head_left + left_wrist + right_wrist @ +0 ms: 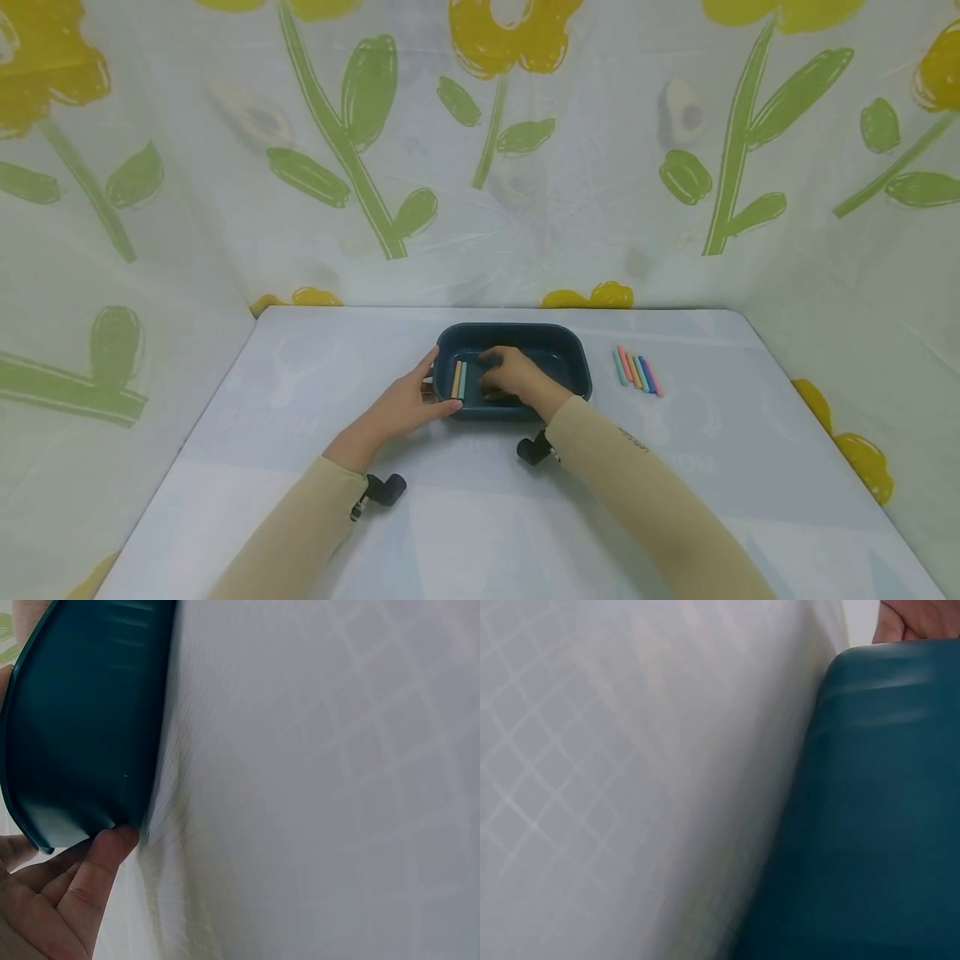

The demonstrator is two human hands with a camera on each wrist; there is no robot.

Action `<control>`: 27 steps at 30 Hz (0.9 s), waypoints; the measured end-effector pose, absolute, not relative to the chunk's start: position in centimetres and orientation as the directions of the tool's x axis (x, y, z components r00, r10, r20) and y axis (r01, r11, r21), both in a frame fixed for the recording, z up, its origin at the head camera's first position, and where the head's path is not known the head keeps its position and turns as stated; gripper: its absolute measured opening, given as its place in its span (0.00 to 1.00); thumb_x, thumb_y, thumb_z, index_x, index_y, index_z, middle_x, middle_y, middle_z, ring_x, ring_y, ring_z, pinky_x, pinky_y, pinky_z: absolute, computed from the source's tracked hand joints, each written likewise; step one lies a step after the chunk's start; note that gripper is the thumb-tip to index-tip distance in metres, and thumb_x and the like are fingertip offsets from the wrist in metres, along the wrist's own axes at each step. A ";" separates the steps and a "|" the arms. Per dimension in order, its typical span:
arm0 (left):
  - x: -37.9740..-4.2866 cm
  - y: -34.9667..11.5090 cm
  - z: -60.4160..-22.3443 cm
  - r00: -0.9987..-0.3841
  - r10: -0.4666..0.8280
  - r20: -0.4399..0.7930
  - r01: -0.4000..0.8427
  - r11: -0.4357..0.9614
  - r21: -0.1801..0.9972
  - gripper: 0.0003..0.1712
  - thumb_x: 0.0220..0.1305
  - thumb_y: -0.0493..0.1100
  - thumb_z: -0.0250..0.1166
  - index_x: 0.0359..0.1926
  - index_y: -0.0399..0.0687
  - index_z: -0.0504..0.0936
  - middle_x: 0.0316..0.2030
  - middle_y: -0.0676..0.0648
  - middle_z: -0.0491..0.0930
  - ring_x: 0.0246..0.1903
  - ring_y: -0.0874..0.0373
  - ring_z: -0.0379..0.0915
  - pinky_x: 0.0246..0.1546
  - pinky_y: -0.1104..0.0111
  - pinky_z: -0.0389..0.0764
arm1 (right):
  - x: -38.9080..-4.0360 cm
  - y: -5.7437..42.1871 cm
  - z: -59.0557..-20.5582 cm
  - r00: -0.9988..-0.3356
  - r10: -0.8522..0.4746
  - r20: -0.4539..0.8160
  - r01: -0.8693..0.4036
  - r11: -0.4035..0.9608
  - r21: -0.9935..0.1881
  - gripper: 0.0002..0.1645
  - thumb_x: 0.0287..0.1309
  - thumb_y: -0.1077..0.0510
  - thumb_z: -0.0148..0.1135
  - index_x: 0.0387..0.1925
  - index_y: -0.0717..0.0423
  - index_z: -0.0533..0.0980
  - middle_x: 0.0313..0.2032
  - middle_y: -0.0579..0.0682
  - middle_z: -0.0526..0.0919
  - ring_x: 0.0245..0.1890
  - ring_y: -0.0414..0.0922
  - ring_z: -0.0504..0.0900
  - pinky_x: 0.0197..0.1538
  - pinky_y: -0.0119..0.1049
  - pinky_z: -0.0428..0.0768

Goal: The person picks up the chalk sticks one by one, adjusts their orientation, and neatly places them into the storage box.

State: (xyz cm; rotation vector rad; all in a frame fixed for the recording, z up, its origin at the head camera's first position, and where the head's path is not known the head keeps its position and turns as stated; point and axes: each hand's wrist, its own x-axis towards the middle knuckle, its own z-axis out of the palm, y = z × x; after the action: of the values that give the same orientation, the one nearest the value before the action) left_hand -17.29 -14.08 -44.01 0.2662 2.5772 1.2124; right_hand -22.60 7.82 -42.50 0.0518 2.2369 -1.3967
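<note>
A dark blue tray [570,354] sits mid-table. Two chalk sticks [458,379], one orange and one teal, lie side by side at its left end. My left hand [416,402] braces the tray's front-left corner, thumb along the front wall and index finger up the left end. In the left wrist view a fingertip [112,844] touches the tray's outer wall [82,727]. My right hand [508,377] reaches inside the tray with knuckles bent and fingertips down on the floor, hiding whatever lies under them. The right wrist view shows only the tray's wall [870,810] and the table.
Several chalk sticks [637,372] in mixed colours lie in a row on the white table [300,367], right of the tray. A flower-printed sheet [480,167] walls in the back and both sides. Black wrist camera mounts [386,489] hang under both sleeves.
</note>
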 end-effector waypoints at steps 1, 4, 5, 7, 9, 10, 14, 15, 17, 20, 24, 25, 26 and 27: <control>-17.2 -14.1 -44.0 -0.944 0.281 -0.173 0.047 0.633 0.773 0.62 0.58 0.64 0.71 0.81 0.59 0.41 0.68 0.37 0.69 0.64 0.46 0.72 0.64 0.48 0.69 | -22.5 7.9 -42.4 -0.874 -0.228 -0.429 0.285 0.474 -0.833 0.35 0.59 0.68 0.66 0.68 0.55 0.69 0.40 0.57 0.84 0.32 0.47 0.87 0.39 0.37 0.86; -17.1 -14.0 -44.1 -0.945 0.277 -0.174 0.046 0.639 0.768 0.62 0.58 0.64 0.71 0.81 0.59 0.40 0.68 0.37 0.69 0.64 0.46 0.71 0.64 0.48 0.70 | -22.4 8.3 -42.0 -0.871 -0.240 -0.429 0.274 0.488 -0.829 0.34 0.60 0.67 0.66 0.68 0.55 0.69 0.40 0.56 0.85 0.33 0.46 0.87 0.41 0.39 0.85; -17.1 -14.0 -44.1 -0.945 0.276 -0.174 0.046 0.641 0.766 0.62 0.59 0.64 0.71 0.81 0.59 0.40 0.68 0.37 0.69 0.64 0.46 0.71 0.64 0.47 0.70 | -22.3 8.4 -41.9 -0.870 -0.243 -0.429 0.271 0.490 -0.828 0.34 0.61 0.66 0.66 0.68 0.55 0.69 0.41 0.55 0.85 0.33 0.46 0.87 0.41 0.39 0.85; -17.0 -14.0 -44.1 -0.946 0.275 -0.174 0.045 0.641 0.767 0.62 0.58 0.64 0.71 0.81 0.59 0.40 0.68 0.37 0.69 0.64 0.46 0.71 0.64 0.48 0.70 | -22.2 8.8 -41.6 -0.870 -0.250 -0.425 0.265 0.490 -0.831 0.33 0.61 0.65 0.66 0.67 0.54 0.70 0.42 0.55 0.85 0.33 0.47 0.87 0.42 0.39 0.85; -16.9 -13.9 -44.0 -0.946 0.275 -0.174 0.045 0.639 0.768 0.62 0.58 0.65 0.71 0.81 0.59 0.41 0.68 0.37 0.69 0.64 0.46 0.71 0.64 0.48 0.70 | -22.1 9.1 -41.4 -0.875 -0.256 -0.411 0.256 0.476 -0.841 0.31 0.62 0.65 0.66 0.66 0.55 0.71 0.43 0.56 0.84 0.35 0.48 0.87 0.42 0.40 0.85; -16.9 -13.9 -43.9 -0.945 0.276 -0.174 0.044 0.637 0.769 0.62 0.58 0.65 0.71 0.81 0.59 0.41 0.68 0.37 0.69 0.64 0.46 0.72 0.64 0.48 0.70 | -22.1 9.3 -41.2 -0.879 -0.261 -0.400 0.249 0.466 -0.849 0.29 0.62 0.65 0.65 0.65 0.56 0.72 0.45 0.57 0.83 0.35 0.48 0.87 0.42 0.40 0.85; -16.8 -13.8 -43.8 -0.945 0.279 -0.171 0.049 0.638 0.769 0.62 0.59 0.65 0.71 0.81 0.58 0.40 0.68 0.37 0.69 0.64 0.46 0.71 0.64 0.48 0.70 | -21.8 9.9 -40.5 -0.894 -0.270 -0.357 0.218 0.433 -0.875 0.24 0.65 0.63 0.64 0.62 0.58 0.74 0.50 0.59 0.80 0.40 0.49 0.86 0.42 0.41 0.86; -16.8 -13.7 -43.8 -0.945 0.279 -0.170 0.050 0.639 0.768 0.62 0.59 0.65 0.71 0.81 0.57 0.40 0.68 0.37 0.68 0.64 0.46 0.71 0.64 0.48 0.70 | -21.8 10.1 -40.2 -0.897 -0.272 -0.348 0.210 0.430 -0.878 0.23 0.66 0.63 0.64 0.62 0.58 0.74 0.51 0.59 0.80 0.41 0.50 0.86 0.43 0.41 0.86; -16.9 -13.7 -43.8 -0.946 0.279 -0.169 0.051 0.639 0.767 0.62 0.59 0.65 0.70 0.81 0.57 0.40 0.68 0.37 0.68 0.64 0.46 0.71 0.64 0.48 0.69 | -21.6 10.4 -39.7 -0.901 -0.268 -0.341 0.205 0.429 -0.880 0.23 0.66 0.62 0.64 0.61 0.57 0.75 0.50 0.59 0.80 0.42 0.50 0.87 0.43 0.41 0.86; -16.9 -13.7 -43.9 -0.946 0.276 -0.171 0.047 0.637 0.769 0.62 0.59 0.65 0.71 0.81 0.58 0.41 0.69 0.37 0.68 0.64 0.46 0.71 0.64 0.48 0.69 | -21.3 10.9 -39.0 -0.905 -0.276 -0.323 0.188 0.423 -0.887 0.23 0.66 0.61 0.63 0.61 0.58 0.74 0.50 0.59 0.81 0.43 0.51 0.86 0.44 0.41 0.86; -16.9 -13.6 -43.9 -0.947 0.270 -0.174 0.040 0.638 0.769 0.62 0.58 0.65 0.71 0.81 0.58 0.41 0.69 0.37 0.68 0.64 0.46 0.71 0.64 0.48 0.69 | -21.0 11.9 -38.1 -0.912 -0.291 -0.290 0.155 0.409 -0.899 0.24 0.68 0.61 0.62 0.63 0.61 0.72 0.52 0.61 0.80 0.46 0.54 0.85 0.46 0.42 0.85; -16.9 -13.6 -43.9 -0.947 0.269 -0.175 0.039 0.638 0.769 0.63 0.58 0.65 0.71 0.81 0.59 0.41 0.69 0.37 0.68 0.64 0.46 0.71 0.65 0.48 0.69 | -20.9 12.1 -37.9 -0.914 -0.293 -0.281 0.147 0.407 -0.902 0.24 0.69 0.61 0.61 0.64 0.61 0.72 0.52 0.62 0.79 0.46 0.55 0.85 0.46 0.43 0.85; -16.9 -13.6 -44.0 -0.948 0.268 -0.175 0.039 0.638 0.769 0.63 0.58 0.65 0.71 0.81 0.59 0.41 0.69 0.37 0.68 0.64 0.46 0.71 0.65 0.48 0.69 | -20.8 12.4 -37.7 -0.915 -0.298 -0.271 0.138 0.401 -0.905 0.25 0.69 0.61 0.61 0.64 0.62 0.71 0.53 0.64 0.79 0.47 0.56 0.85 0.47 0.43 0.85; -16.9 -13.6 -44.0 -0.947 0.268 -0.174 0.039 0.637 0.770 0.63 0.58 0.64 0.71 0.81 0.59 0.41 0.69 0.37 0.68 0.64 0.46 0.71 0.65 0.48 0.69 | -20.7 12.6 -37.4 -0.917 -0.300 -0.263 0.131 0.398 -0.908 0.25 0.69 0.61 0.60 0.65 0.63 0.71 0.54 0.65 0.78 0.47 0.57 0.84 0.47 0.44 0.85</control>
State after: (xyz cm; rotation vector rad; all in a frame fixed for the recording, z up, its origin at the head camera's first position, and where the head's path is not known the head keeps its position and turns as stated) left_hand -16.93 -13.63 -43.98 0.2484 2.5875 1.2067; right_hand -20.66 12.62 -37.43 -0.1463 2.2741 -1.5294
